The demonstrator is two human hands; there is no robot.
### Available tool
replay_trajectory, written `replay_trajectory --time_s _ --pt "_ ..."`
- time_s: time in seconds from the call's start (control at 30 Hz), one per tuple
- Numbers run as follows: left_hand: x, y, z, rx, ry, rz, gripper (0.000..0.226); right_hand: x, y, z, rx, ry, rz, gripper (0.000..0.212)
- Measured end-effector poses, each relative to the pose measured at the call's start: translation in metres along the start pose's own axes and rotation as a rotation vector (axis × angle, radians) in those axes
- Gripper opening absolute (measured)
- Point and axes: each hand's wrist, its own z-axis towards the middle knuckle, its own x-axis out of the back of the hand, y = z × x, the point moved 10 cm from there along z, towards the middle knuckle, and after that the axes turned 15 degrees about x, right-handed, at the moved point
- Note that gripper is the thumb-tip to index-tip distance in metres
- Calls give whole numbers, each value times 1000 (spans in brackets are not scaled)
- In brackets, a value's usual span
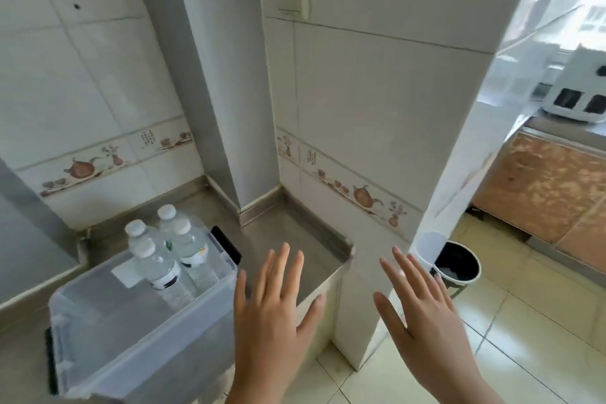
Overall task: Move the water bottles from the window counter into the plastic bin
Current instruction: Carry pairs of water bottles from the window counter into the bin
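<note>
Plastic bin sits on the steel counter, left of both hands. Left hand and right hand: fingers spread, empty, raised beside the bin. Four water bottles stand upright in its far corner.

Four water bottles stood upright in the plastic bin on the desk; left hand and right hand hovered, fingers spread.
</note>
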Motion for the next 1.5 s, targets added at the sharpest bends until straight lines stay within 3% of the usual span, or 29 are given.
replay_trajectory --time_s 0.27,0.67,1.1,1.5 --pt "-67 180 -33 -210 -131 -6 68 73 151 -98 -240 100 -41 67" --pt "-148 472 -102 -587 -237 -125 64 190 353 -257 -562 235 -147 62" --pt "-272 758 -122 -1018 -376 -275 62 256 555 -344 -984 345 -297 57" --pt "-337 1003 -188 -1352 -443 -378 65 339 717 -444 -1293 487 -359 58"
